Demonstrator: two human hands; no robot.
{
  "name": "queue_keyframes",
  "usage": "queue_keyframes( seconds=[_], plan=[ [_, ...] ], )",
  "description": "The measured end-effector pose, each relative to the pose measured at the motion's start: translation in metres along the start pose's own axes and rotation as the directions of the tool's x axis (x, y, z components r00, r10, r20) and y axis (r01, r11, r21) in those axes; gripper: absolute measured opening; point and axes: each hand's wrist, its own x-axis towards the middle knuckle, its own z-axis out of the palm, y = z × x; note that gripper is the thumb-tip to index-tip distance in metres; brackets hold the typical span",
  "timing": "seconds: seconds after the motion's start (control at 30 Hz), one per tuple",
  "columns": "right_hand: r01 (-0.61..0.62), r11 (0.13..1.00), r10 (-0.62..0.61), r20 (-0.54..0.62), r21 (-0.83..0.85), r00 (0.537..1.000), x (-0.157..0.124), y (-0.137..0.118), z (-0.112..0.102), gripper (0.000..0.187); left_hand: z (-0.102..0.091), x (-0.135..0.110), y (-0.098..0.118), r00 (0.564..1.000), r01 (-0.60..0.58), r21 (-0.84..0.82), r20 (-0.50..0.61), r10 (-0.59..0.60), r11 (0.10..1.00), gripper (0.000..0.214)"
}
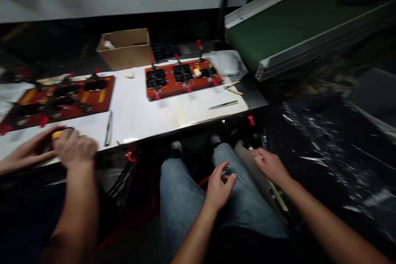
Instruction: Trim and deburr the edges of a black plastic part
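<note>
Spanning the view, the worktop (139, 111) carries a loaded red fixture board (182, 75), well apart from both hands. The left hand (219, 185) rests half-curled and empty on the thigh. The right hand (270, 165), loosely open, touches a tan strip (244, 156) beside the knee, so board work looks not yet begun.

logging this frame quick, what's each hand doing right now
left hand: open, loosely curled, empty
right hand: by a tan strip, hold cannot be told
</note>
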Motion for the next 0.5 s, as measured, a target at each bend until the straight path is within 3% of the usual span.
queue_keyframes(
  seconds=[0.03, 0.1, 0.2, 0.27, 0.33, 0.4, 0.5],
  plan=[
    [-0.019, 1.000, 0.019, 0.025, 0.024, 1.000, -0.012, 0.005, -0.007, 0.022, 0.008, -0.005, -0.002, 0.997, 0.036, -0.047, 0.068, -0.033, 0.998, 0.066],
    [-0.027, 0.994, 0.020, 0.064, 0.104, 0.998, -0.026, -0.003, 0.004, 0.025, 0.018, -0.016, -0.001, 0.986, 0.090, -0.101, 0.149, -0.075, 0.991, 0.095],
    [-0.004, 0.967, -0.030, 0.130, 0.255, 0.991, -0.033, -0.038, 0.050, 0.037, 0.015, -0.031, 0.001, 0.989, 0.150, -0.197, 0.023, -0.148, 0.969, 0.103],
    [0.017, 0.943, -0.088, 0.200, 0.334, 0.976, -0.034, -0.054, 0.075, 0.045, -0.001, -0.037, 0.000, 0.973, 0.177, -0.259, -0.098, -0.208, 0.950, 0.088],
    [0.030, 0.933, -0.132, 0.263, 0.359, 0.956, -0.032, -0.049, 0.084, 0.044, -0.026, -0.042, -0.003, 0.958, 0.198, -0.271, -0.150, -0.244, 0.942, 0.072],
    [0.014, 0.950, -0.108, 0.287, 0.313, 0.952, -0.025, -0.024, 0.075, 0.035, -0.055, -0.045, -0.006, 0.949, 0.219, -0.270, -0.164, -0.269, 0.938, 0.059],
    [-0.070, 0.985, 0.027, 0.255, 0.160, 0.967, -0.006, 0.029, 0.042, 0.029, -0.101, -0.047, -0.008, 0.950, 0.251, -0.251, -0.124, -0.288, 0.935, 0.045]
  ],
)
